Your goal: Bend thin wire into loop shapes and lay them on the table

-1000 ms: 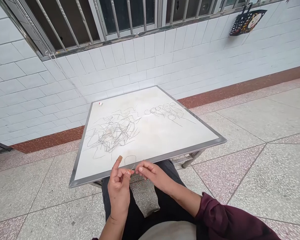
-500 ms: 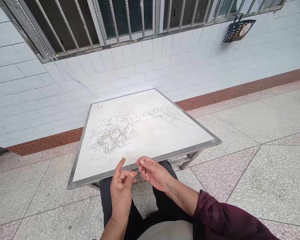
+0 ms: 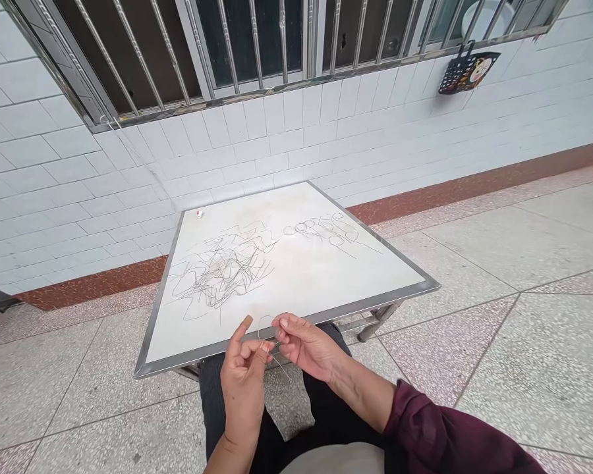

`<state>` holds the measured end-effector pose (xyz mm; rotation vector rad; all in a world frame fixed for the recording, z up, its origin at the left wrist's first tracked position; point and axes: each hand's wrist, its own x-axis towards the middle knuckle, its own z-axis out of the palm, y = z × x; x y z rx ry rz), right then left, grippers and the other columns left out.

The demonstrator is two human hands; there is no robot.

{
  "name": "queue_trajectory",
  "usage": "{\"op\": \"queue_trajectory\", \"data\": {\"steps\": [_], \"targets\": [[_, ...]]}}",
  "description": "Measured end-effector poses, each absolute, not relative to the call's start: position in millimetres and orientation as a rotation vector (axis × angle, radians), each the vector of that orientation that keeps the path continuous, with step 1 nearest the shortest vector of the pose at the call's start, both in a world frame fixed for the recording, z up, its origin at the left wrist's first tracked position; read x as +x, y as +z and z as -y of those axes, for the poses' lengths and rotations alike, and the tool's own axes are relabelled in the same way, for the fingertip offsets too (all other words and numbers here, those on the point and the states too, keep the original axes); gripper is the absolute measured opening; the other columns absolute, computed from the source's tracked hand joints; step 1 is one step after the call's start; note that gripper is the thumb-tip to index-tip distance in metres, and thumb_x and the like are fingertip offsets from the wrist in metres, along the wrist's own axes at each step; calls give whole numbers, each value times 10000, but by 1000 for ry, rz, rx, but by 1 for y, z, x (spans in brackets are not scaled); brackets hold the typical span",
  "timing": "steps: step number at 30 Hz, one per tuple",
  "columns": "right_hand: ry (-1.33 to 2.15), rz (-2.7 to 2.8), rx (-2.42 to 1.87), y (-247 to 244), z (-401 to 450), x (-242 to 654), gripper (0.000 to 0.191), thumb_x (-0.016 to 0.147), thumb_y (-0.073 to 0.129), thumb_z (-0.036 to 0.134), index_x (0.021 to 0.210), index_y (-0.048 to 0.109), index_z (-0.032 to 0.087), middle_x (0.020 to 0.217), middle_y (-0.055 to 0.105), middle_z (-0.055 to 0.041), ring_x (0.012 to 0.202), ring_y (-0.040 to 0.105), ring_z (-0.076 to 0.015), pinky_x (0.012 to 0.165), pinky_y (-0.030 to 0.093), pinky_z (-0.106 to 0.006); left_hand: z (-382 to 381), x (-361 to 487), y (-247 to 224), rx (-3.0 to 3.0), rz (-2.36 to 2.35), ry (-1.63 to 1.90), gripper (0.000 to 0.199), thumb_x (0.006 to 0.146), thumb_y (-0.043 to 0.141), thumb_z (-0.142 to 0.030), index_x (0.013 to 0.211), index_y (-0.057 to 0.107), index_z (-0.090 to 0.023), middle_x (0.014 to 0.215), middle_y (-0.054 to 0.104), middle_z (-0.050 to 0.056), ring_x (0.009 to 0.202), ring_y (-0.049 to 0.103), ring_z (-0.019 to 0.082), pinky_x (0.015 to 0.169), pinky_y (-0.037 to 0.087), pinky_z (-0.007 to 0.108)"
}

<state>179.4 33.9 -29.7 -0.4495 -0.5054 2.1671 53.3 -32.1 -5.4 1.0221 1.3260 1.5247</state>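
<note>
A thin wire [image 3: 282, 368] is bent into a small loop between my hands, just over the near edge of the table. My left hand [image 3: 244, 375] pinches it between thumb and fingers, with the index finger raised and something brownish on its tip. The free tail of the wire slants down to the right below that pinch. My right hand [image 3: 306, 345] has its thumb and fingertips closed on the other side of the loop. On the white table [image 3: 306, 283] lie a tangled heap of loose wires [image 3: 227, 270] at the left and several looped wires [image 3: 321, 229] at the right.
A small white and red object [image 3: 199, 214] sits at the table's far left corner. Grey metal edging [image 3: 217, 355] rims the tabletop. Behind it stands a tiled wall [image 3: 252, 148] with a barred window, where a patterned bag [image 3: 467, 72] hangs. My legs are under the near edge.
The view has tilted slightly, so everything sits a little lower in the picture. Both hands keep their pinch on the wire, with hardly any movement between them.
</note>
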Motion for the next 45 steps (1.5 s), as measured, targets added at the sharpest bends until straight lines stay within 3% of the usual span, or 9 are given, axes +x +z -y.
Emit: {"op": "queue_trajectory", "data": {"steps": [6, 10, 12, 15, 18, 23, 32, 41, 45], "targets": [[2195, 528, -451, -29, -34, 180, 168, 774, 729, 258, 872, 677, 130, 673, 513, 22, 606, 445, -33, 486, 320, -110, 30, 52, -11, 1051, -1371, 1494, 559, 814, 646, -330, 1330, 451, -234, 731, 642, -33, 699, 560, 106, 790, 448, 231], [2014, 790, -596, -34, -35, 179, 282, 810, 663, 416, 964, 642, 180, 795, 554, 6, 625, 462, -52, 485, 324, -141, 22, 49, -23, 995, -1392, 1527, 587, 793, 663, -354, 1331, 462, -232, 744, 648, -24, 696, 584, 113, 792, 460, 251], [1823, 1060, -740, -41, -35, 178, 286, 779, 682, 421, 947, 617, 199, 794, 574, 13, 600, 463, -69, 479, 334, -169, 14, 48, -32, 926, -1378, 1560, 597, 786, 667, -361, 1330, 464, -222, 722, 638, -22, 720, 599, 125, 792, 466, 263], [1378, 1512, -975, -52, -36, 179, 171, 742, 715, 260, 866, 610, 206, 738, 597, 23, 627, 507, -107, 568, 403, -223, 0, 51, -45, 801, -1320, 1597, 618, 767, 683, -345, 1326, 465, -197, 692, 621, -17, 796, 617, 155, 794, 476, 285], [874, 1836, -1096, -60, -39, 185, 106, 796, 633, 143, 877, 630, 212, 813, 643, -6, 788, 558, -160, 706, 429, -275, -16, 61, -53, 700, -1274, 1610, 618, 737, 704, -288, 1298, 480, -156, 687, 624, -12, 697, 599, 129, 722, 485, 261], [412, 2031, -1195, -63, -59, 205, 135, 851, 562, 118, 926, 630, 208, 838, 653, -36, 814, 530, -196, 716, 428, -302, -50, 91, -55, 565, -1208, 1586, 525, 718, 697, -176, 1208, 517, -123, 668, 611, -14, 616, 581, 97, 637, 490, 219], [192, 2108, -1314, -72, -106, 249, 159, 875, 537, 155, 962, 650, 226, 819, 656, -63, 790, 537, -224, 688, 429, -333, -104, 137, -62, 531, -1262, 1438, 374, 754, 674, -116, 1110, 561, -128, 763, 614, 21, 621, 599, 88, 607, 518, 233], [99, 2049, -1547, -94, -165, 291, 143, 847, 550, 121, 900, 658, 199, 858, 656, -50, 858, 565, -196, 729, 434, -276, -140, 152, -78, 746, -1254, 1253, 578, 800, 666, -215, 1309, 409, -120, 1068, 652, 167, 865, 665, 193, 618, 547, 269], [73, 2043, -1640, -95, -198, 321, 169, 846, 531, 101, 889, 669, 188, 840, 657, -61, 841, 559, -197, 709, 410, -275, -127, 145, -80, 916, -1217, 1168, 483, 785, 659, -215, 1231, 503, -109, 1049, 666, 167, 879, 657, 202, 636, 541, 272]]}}
